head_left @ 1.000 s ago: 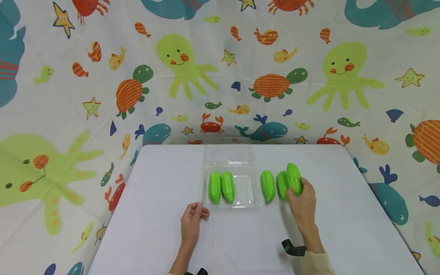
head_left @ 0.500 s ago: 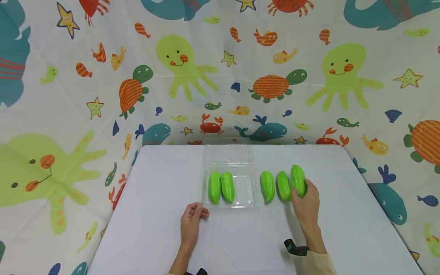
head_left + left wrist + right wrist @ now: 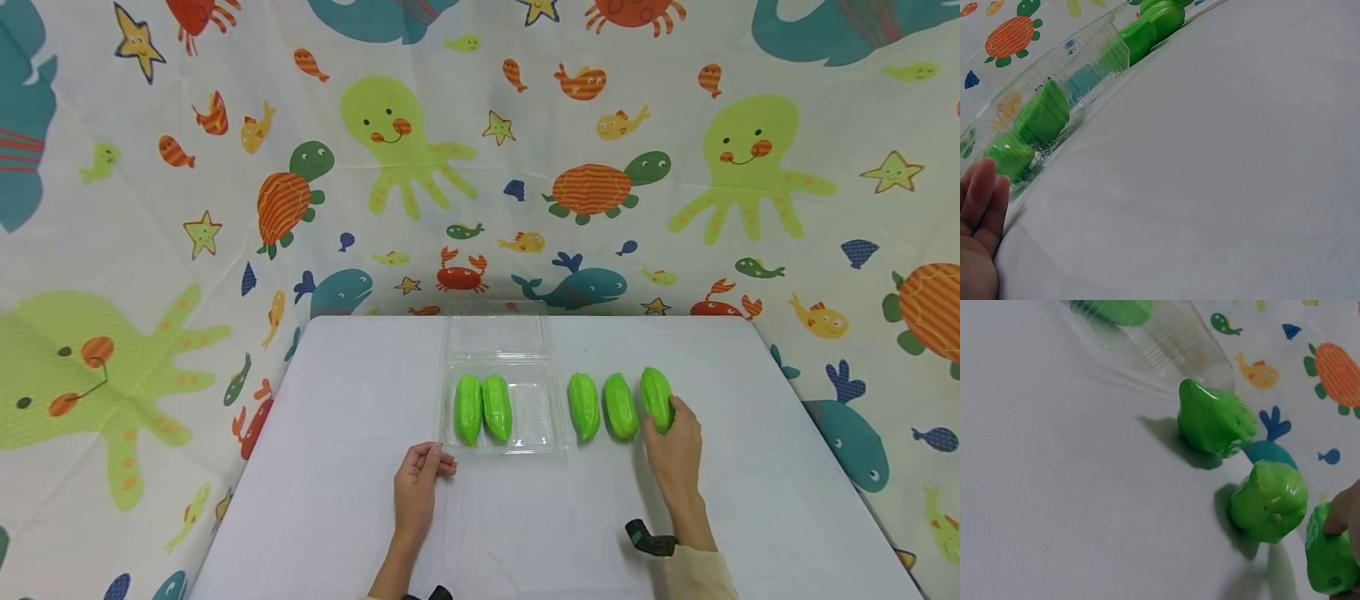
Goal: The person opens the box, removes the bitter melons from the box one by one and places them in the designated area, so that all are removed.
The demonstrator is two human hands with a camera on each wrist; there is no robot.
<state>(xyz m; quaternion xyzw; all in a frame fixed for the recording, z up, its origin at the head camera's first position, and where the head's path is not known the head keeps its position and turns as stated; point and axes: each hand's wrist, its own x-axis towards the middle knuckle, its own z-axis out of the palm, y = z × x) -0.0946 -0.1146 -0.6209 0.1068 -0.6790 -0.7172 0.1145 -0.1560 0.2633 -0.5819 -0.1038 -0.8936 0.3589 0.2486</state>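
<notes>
1. Clear plastic clamshell box (image 3: 537, 417), lid flipped open toward the back wall, sits at table centre; base holds two green ridged gourds side by side in its left part: left one (image 3: 467, 409), right one (image 3: 497, 407). Right part of the base is bare plastic.
2. Three more green gourds lie on the white table (image 3: 337, 467) to the right of the box, in a row, apart from each other: nearest the box (image 3: 583, 406), middle (image 3: 620, 406), far right (image 3: 657, 398).
3. Right hand (image 3: 675, 450) grips the far-right gourd, fingers curled round its near end; the gourd looks down on the table, but contact is not clear. In the right wrist view a fingertip (image 3: 1341, 515) presses on this gourd (image 3: 1329, 559), with the middle gourd (image 3: 1269, 501) and the one by the box (image 3: 1216, 419) beyond it.
4. Left hand (image 3: 417, 487) rests flat on the table, fingers relaxed and together, holding nothing, fingertips at the front left corner of the box. The left wrist view shows the fingers (image 3: 982, 200) just beside the box wall (image 3: 1085, 75).
5. Backdrop: sea-animal print cloth (image 3: 390, 142).
</notes>
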